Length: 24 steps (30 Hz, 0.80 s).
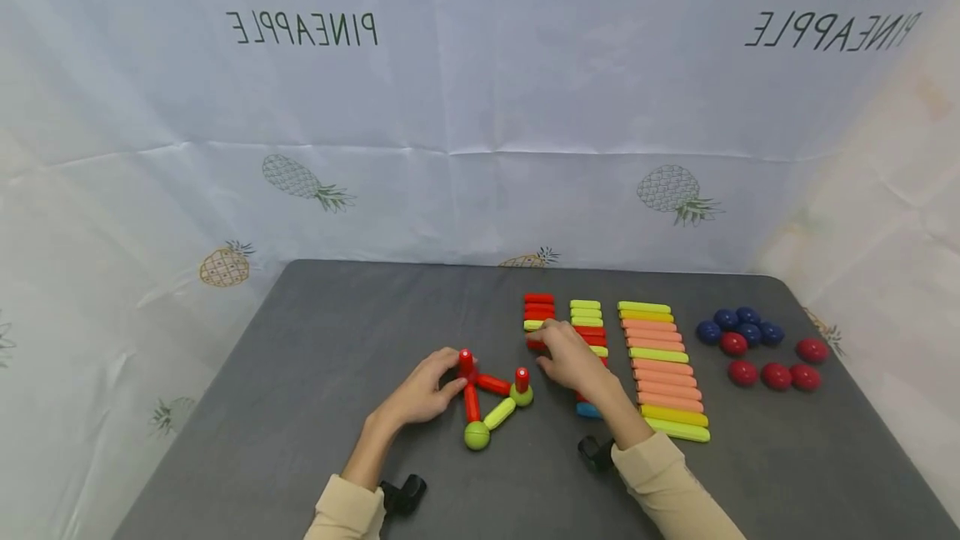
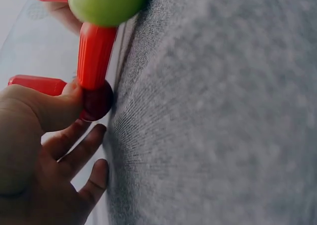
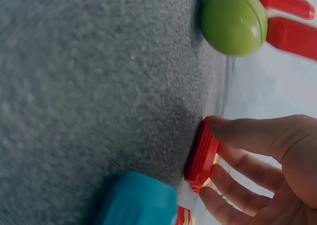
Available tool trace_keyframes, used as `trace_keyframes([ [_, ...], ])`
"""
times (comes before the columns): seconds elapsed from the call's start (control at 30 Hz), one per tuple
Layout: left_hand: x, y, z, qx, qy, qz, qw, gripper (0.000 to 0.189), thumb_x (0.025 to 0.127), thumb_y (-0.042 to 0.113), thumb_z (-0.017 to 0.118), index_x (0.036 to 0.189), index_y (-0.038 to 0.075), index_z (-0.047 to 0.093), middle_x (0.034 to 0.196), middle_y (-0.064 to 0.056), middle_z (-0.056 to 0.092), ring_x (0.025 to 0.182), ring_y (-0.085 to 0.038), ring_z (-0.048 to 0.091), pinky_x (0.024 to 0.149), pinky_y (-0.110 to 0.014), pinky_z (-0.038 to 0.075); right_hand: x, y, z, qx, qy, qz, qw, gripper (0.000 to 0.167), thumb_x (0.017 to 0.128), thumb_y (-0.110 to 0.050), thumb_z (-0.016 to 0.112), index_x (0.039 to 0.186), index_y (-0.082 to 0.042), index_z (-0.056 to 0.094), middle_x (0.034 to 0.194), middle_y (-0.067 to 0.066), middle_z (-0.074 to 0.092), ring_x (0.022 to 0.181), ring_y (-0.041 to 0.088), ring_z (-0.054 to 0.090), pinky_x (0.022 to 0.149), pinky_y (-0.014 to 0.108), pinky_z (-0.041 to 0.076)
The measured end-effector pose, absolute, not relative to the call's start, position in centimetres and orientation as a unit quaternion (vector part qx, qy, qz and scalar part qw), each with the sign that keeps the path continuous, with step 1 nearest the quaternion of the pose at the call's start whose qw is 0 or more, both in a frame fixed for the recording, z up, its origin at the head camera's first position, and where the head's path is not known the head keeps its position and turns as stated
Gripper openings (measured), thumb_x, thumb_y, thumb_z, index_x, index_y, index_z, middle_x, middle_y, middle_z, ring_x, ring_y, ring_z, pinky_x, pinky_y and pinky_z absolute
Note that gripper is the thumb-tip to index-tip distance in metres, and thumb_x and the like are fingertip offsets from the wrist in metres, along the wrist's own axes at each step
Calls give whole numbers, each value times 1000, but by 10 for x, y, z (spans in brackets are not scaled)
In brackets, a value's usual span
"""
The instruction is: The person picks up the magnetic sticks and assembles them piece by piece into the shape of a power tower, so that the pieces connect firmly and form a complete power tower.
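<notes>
A small triangle of rods and balls lies on the grey table. Two red rods and a yellow-green rod form its sides, with green balls at two corners, including the near ball. A dark red ball makes the third corner; my left hand holds it between thumb and fingers. Short red rods stand upright on this corner and on the right green ball. Over the leftmost column of short rods, my right hand pinches a red rod between thumb and fingers.
Right of the triangle lie columns of short red and yellow-green rods, with a blue rod at the near end. Longer orange rods and yellow ones form another column. Blue balls and red balls sit farther right.
</notes>
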State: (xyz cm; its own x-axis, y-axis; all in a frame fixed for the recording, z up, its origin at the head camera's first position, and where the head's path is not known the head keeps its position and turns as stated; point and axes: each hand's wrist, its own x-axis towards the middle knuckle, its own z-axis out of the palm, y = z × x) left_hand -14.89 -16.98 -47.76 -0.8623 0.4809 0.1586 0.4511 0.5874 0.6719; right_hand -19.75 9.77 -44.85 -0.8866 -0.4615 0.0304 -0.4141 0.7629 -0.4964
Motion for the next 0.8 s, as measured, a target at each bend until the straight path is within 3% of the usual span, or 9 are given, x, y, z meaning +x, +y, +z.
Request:
trace_keyframes([
  [0.2, -142, -174, -478, 250, 893, 374, 13, 13, 95, 18, 71, 105, 10, 66, 101, -1, 65, 95, -20, 62, 89, -36, 53, -195, 96, -455, -235, 938, -255, 24, 28, 83, 8, 76, 110, 1, 76, 106, 16, 72, 102, 34, 65, 89, 47, 57],
  [0.33, -141, -175, -480, 239, 890, 388, 17, 20, 92, 27, 77, 92, 18, 60, 89, 4, 60, 84, -16, 56, 78, -26, 47, -194, 97, -456, -218, 940, -262, -2, 28, 85, 6, 75, 113, 1, 75, 109, 17, 73, 101, 32, 67, 87, 45, 58],
  [0.5, -142, -174, -483, 217, 887, 408, 17, 22, 89, 31, 80, 88, 20, 61, 84, 6, 63, 77, -13, 56, 72, -21, 44, -189, 102, -449, -179, 924, -333, -59, 32, 86, -1, 78, 117, 1, 72, 95, 13, 68, 81, 23, 62, 72, 34, 56],
  [0.6, -142, -174, -484, 206, 888, 411, 22, 22, 89, 32, 81, 89, 21, 62, 86, 7, 66, 79, -12, 58, 75, -23, 47, -179, 105, -444, -193, 885, -415, -85, 33, 84, -2, 80, 117, -2, 71, 93, 10, 69, 78, 19, 63, 71, 28, 57],
  [0.8, -143, -173, -485, 194, 888, 415, 35, 25, 88, 34, 81, 90, 20, 61, 86, 7, 65, 81, -12, 59, 76, -24, 48, -150, 106, -444, -268, 836, -479, -11, 29, 85, -7, 82, 110, -9, 68, 98, 3, 73, 80, 7, 67, 76, 25, 60],
])
